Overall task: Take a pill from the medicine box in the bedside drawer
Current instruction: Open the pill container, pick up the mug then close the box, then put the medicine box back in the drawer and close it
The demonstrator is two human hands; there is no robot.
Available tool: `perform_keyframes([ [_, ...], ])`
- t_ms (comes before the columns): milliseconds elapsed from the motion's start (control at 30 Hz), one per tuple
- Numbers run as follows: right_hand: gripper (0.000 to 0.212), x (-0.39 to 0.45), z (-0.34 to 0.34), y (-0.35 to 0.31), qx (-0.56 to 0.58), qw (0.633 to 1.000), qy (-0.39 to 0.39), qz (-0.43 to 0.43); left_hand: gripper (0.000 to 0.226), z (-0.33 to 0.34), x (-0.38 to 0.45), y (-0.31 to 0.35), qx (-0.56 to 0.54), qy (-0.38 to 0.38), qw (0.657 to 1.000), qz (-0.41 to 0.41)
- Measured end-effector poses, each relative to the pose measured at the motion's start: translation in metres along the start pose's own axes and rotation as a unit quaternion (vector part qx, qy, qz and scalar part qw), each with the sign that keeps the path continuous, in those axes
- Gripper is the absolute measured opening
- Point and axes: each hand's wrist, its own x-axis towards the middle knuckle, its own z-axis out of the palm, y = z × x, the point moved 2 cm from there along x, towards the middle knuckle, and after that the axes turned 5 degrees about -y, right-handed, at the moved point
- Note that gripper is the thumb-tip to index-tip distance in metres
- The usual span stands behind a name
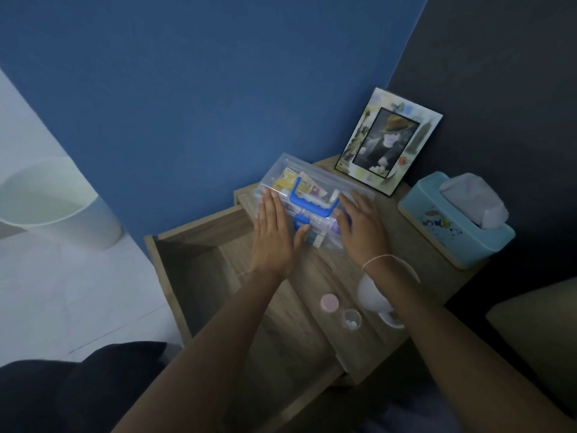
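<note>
One head-worn wide-angle view is looking steeply down and forward from close above the worktop (415,245) and open drawer (193,267), tilting so the blue wall (203,89) is slanting across the upper frame.

Both hands (274,232) flat on medicine box (307,195), seemingly closed.

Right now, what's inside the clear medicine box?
Through the medicine box lid show yellow and white packets and small cartons, blurred. The left hand and right hand cover both ends, hiding what lies beneath.
</note>
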Motion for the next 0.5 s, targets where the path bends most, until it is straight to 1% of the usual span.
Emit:
perform_keyframes([
  [67,0.040,0.007,-0.008,0.000,0.000,1.000,0.013,0.006,0.083,0.000,0.001,0.001,-0.016,0.006,1.000,0.000],
  [133,0.039,0.018,-0.019,0.001,0.013,0.999,0.037,0.014,0.082,0.000,0.001,0.004,-0.059,0.021,0.998,-0.001],
  [167,0.043,0.023,-0.023,0.003,0.022,0.998,0.044,0.032,0.081,-0.001,0.001,0.006,-0.097,0.030,0.995,-0.009],
  [200,0.053,0.027,-0.025,0.005,0.034,0.996,0.035,0.070,0.081,-0.003,0.002,0.007,-0.141,0.037,0.989,-0.022],
  [233,0.067,0.029,-0.026,0.008,0.055,0.991,0.011,0.125,0.080,-0.005,0.005,0.007,-0.181,0.045,0.982,-0.035],
  [267,0.080,0.029,-0.024,0.010,0.090,0.978,-0.020,0.186,0.079,-0.009,0.010,0.006,-0.207,0.052,0.976,-0.047],
  [300,0.088,0.030,-0.020,0.011,0.141,0.961,-0.044,0.234,0.077,-0.013,0.016,0.005,-0.215,0.061,0.973,-0.057],
  [333,0.092,0.029,-0.016,0.011,0.204,0.941,-0.052,0.263,0.075,-0.018,0.023,0.002,-0.217,0.065,0.972,-0.068],
  [400,0.095,0.029,-0.007,0.010,0.303,0.907,-0.040,0.289,0.071,-0.028,0.038,-0.003,-0.237,0.057,0.965,-0.094],
  [500,0.097,0.029,0.000,0.006,0.347,0.886,-0.019,0.308,0.064,-0.036,0.056,-0.007,-0.285,0.022,0.953,-0.104],
])
